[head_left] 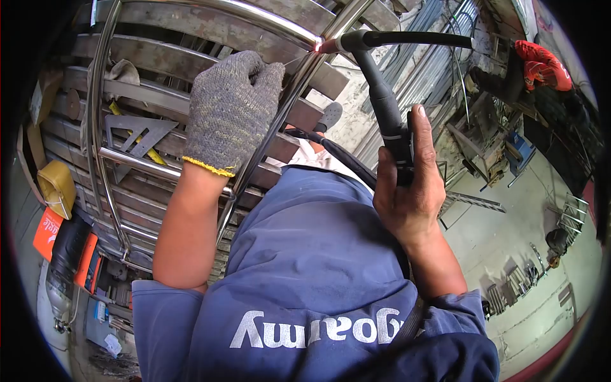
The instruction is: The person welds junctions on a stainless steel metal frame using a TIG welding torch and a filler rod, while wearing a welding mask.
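My left hand (232,114), in a grey knit glove with a yellow cuff, is closed on a thin filler rod (296,59) that points at a tube joint. My bare right hand (414,191) is wrapped round the handle of a black TIG welding torch (380,95), with a finger stretched along it. The torch's nozzle (330,46) sits right at the joint of the shiny metal tube frame (267,20), where a small reddish-white glow shows. The frame lies on a slatted metal bench (159,54). A black cable (347,156) crosses by my waist.
A metal set square (137,130) and a yellow marker-like stick (154,155) lie on the slats, beside a rag (122,73). A yellow box (57,188) and an orange case (48,234) stand at left. A person in red (542,65) is at upper right.
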`<state>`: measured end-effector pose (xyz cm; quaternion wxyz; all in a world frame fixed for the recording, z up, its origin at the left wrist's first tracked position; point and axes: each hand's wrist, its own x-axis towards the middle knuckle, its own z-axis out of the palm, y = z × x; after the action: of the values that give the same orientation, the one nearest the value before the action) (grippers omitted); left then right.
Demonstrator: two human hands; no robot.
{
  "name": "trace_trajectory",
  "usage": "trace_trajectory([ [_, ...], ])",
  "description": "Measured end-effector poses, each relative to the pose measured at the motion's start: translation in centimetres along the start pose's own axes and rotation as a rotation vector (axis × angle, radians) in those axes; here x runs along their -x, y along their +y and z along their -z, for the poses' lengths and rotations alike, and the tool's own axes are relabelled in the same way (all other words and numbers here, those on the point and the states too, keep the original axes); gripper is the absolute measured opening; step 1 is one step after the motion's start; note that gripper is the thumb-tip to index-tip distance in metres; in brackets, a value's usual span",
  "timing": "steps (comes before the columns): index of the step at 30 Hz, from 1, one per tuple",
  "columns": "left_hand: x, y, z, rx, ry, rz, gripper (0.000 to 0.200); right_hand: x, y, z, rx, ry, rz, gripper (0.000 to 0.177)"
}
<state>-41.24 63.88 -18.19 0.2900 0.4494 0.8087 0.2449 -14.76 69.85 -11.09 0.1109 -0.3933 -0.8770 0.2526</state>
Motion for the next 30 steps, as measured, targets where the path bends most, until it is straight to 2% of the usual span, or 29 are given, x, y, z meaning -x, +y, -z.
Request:
trace_trajectory([
  [7,-0.1,-0.4,-0.1,0.001,-0.007,-0.021,0.032,0.1,-0.2,-0.2,-0.036,-0.009,-0.019,0.067],
  [13,-0.1,-1.0,-0.3,-0.040,0.031,-0.077,0.032,0.0,-1.8,-0.1,0.088,-0.066,-0.076,0.065],
  [17,-0.5,-0.7,0.0,0.018,-0.016,-0.018,0.032,0.3,-2.8,-0.1,0.087,-0.108,-0.145,0.065],
  [19,-0.7,-0.7,0.1,-0.024,-0.021,-0.023,0.033,0.4,-2.6,-0.3,0.050,-0.064,-0.137,0.066],
  [21,-0.8,-1.6,-0.5,-0.100,0.082,-0.158,0.034,0.6,-2.0,-0.7,-0.028,0.037,-0.094,0.068],
  [22,-0.8,-1.7,-0.6,-0.075,0.068,-0.127,0.036,0.5,-1.7,-0.8,0.034,0.063,-0.042,0.069],
  [25,-1.1,-1.5,0.1,-0.106,-0.020,-0.063,0.041,0.7,-1.5,-0.7,0.043,0.040,-0.060,0.068],
  [30,-1.3,-2.2,-0.3,-0.143,0.061,-0.170,0.038,0.9,-1.4,-0.8,0.045,0.016,-0.072,0.066],
])
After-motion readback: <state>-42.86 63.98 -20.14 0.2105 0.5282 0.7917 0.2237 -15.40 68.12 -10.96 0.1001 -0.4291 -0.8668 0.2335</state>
